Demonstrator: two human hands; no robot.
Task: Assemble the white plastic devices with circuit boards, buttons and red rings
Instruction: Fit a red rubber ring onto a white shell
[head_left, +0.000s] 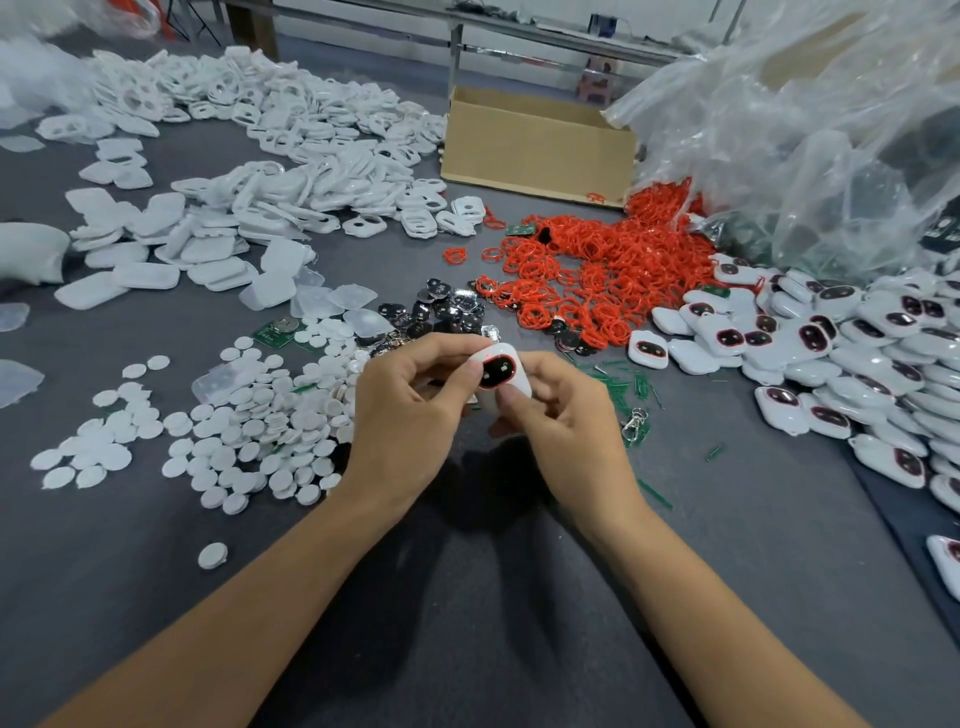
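Both hands hold one white plastic device (511, 375) above the grey table, its dark window edged by a red ring facing up. My left hand (410, 410) grips its left side with the thumb at the window's edge. My right hand (561, 415) grips the right side, thumb under the window. A heap of red rings (597, 270) lies behind. White round buttons (249, 415) spread to the left. Dark circuit boards with coin cells (441, 312) sit just beyond my hands. Finished devices (831, 353) pile up on the right.
White shell halves (270, 171) cover the far left of the grey table (467, 597). A cardboard box (540, 145) stands at the back. Crumpled clear plastic bags (805, 130) fill the back right. Green board offcuts (634, 384) and a metal clasp (636, 421) lie right of my hands.
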